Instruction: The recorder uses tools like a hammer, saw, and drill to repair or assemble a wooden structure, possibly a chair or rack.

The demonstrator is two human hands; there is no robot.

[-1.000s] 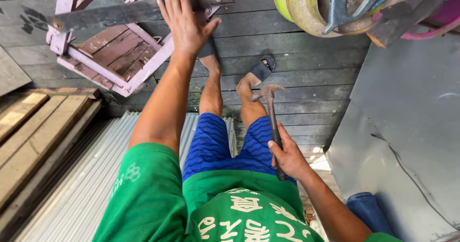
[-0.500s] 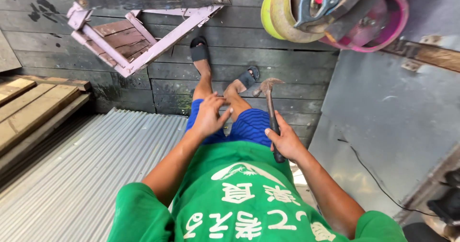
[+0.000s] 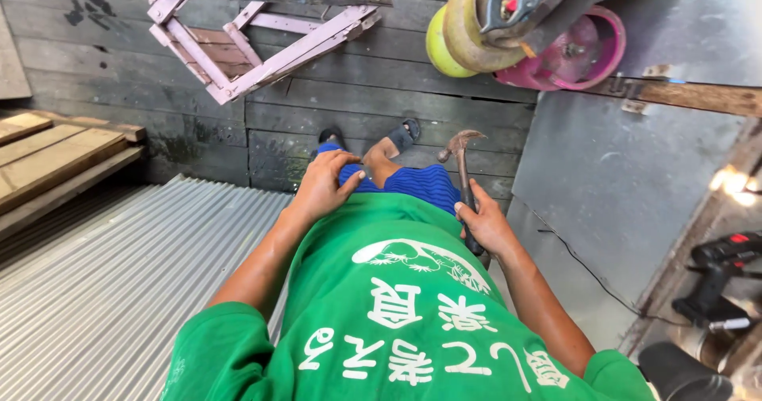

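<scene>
Nearest, a claw hammer [image 3: 464, 180] is gripped by the right hand [image 3: 486, 225], fingers clenched round its handle, head raised beside the blue shorts [image 3: 425, 185]. The left hand [image 3: 324, 185] is rested on the thigh with fingers curled; whether something small is pinched there cannot be told. Corrugated metal sheet [image 3: 119, 274] is spread at the left. Farther off, the pale purple wooden frame [image 3: 254, 40] is lying on the dark plank floor [image 3: 349, 115], untouched by either hand, so hammering on it is judged not yet begun.

Even daylight, soft shadows; glare at right edge; wide-angle bending at borders; slight blur near frame bottom.
</scene>
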